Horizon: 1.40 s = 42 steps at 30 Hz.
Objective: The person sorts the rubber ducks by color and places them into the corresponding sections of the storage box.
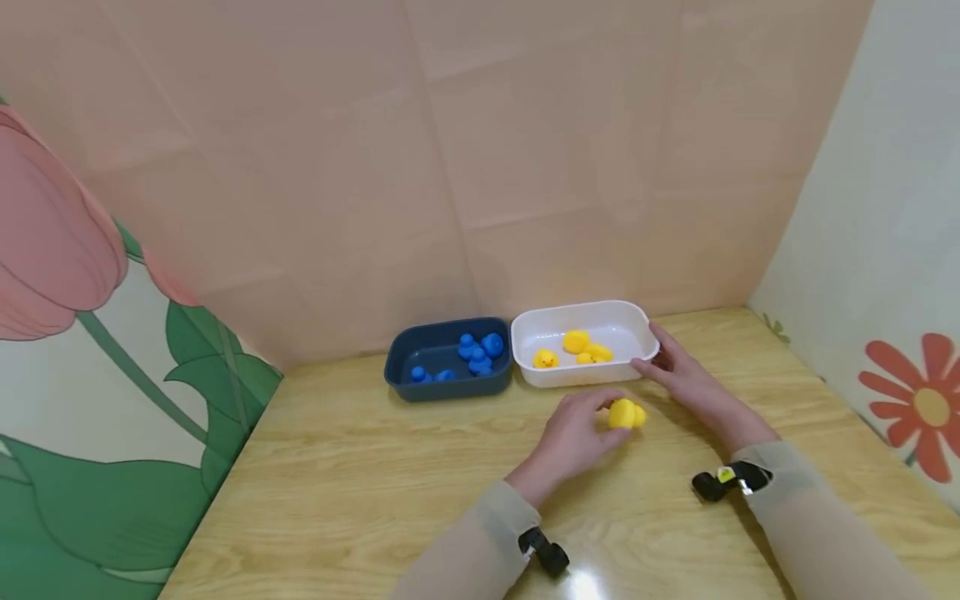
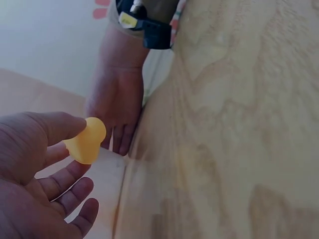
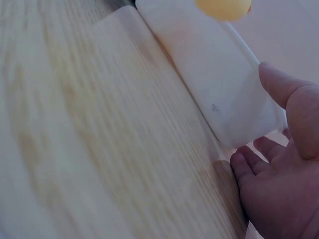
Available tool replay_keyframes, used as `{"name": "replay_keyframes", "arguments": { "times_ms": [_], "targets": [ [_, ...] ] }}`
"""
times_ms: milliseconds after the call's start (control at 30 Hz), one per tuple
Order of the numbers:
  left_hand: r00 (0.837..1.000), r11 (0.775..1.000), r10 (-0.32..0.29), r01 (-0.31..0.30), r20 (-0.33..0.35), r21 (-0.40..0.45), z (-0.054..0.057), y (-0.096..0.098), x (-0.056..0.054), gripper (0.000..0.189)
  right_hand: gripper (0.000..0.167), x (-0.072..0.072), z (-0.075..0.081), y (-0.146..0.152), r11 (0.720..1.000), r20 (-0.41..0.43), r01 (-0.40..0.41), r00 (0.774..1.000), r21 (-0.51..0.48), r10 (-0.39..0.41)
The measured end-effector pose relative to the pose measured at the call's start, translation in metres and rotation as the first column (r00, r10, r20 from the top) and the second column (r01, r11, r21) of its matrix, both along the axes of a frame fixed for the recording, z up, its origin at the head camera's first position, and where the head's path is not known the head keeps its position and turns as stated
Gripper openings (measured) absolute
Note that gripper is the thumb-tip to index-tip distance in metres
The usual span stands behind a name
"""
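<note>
My left hand (image 1: 572, 433) pinches a small yellow rubber duck (image 1: 626, 414) between thumb and fingers, held above the table in front of a white plastic bin. In the left wrist view the duck (image 2: 87, 141) sits at the thumb and index finger, while the other fingers are loosely bent. At the right end of the white bin (image 1: 551, 377), my right hand (image 1: 693, 387) holds it, the thumb at the near rim and the fingers around the end wall. Several yellow ducks (image 1: 576, 341) lie inside that bin.
Left of the white bin, side by side with it, stands a dark blue bin (image 1: 450, 390) with several blue ducks (image 1: 480, 362). Both are on a wood-grain table (image 1: 337, 483) near the pinkish back wall (image 1: 525, 167). A flower-patterned wall (image 1: 892, 250) borders the right side.
</note>
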<state>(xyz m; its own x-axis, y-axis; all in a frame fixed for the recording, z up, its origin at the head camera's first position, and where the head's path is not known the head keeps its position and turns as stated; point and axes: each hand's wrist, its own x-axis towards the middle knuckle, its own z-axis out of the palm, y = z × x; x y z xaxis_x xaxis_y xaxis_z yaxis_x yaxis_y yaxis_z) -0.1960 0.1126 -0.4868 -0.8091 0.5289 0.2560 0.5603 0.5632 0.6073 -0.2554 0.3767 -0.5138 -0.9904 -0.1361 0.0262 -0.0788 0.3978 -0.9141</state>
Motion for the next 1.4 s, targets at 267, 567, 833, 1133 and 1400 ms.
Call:
{"name": "replay_keyframes", "arguments": {
  "times_ms": [267, 567, 833, 1133, 1400],
  "targets": [
    [0.996, 0.997, 0.061, -0.064, 0.072, 0.037, 0.015, -0.011, 0.000, 0.048, 0.104, 0.000, -0.005, 0.002, 1.000, 0.006, 0.003, 1.000, -0.001, -0.003],
    [0.992, 0.991, 0.124, -0.124, 0.007, 0.043, 0.028, -0.025, -0.012, 0.050, 0.103, -0.001, -0.001, 0.001, 1.000, -0.006, -0.003, 1.000, -0.006, 0.003],
    [0.978, 0.983, 0.182, -0.177, -0.100, 0.057, 0.038, -0.035, -0.026, 0.051, 0.103, -0.003, 0.001, 0.001, 1.000, -0.003, -0.003, 1.000, -0.011, 0.003],
    [0.957, 0.961, 0.273, -0.266, -0.103, 0.076, 0.047, -0.038, -0.042, 0.051, 0.101, -0.005, 0.003, 0.001, 1.000, -0.003, -0.008, 1.000, -0.010, 0.008],
    [0.928, 0.939, 0.345, -0.341, -0.141, 0.057, 0.041, -0.036, -0.061, 0.051, 0.101, -0.004, -0.002, 0.003, 1.000, 0.002, -0.010, 1.000, -0.010, 0.010]
  ]
}}
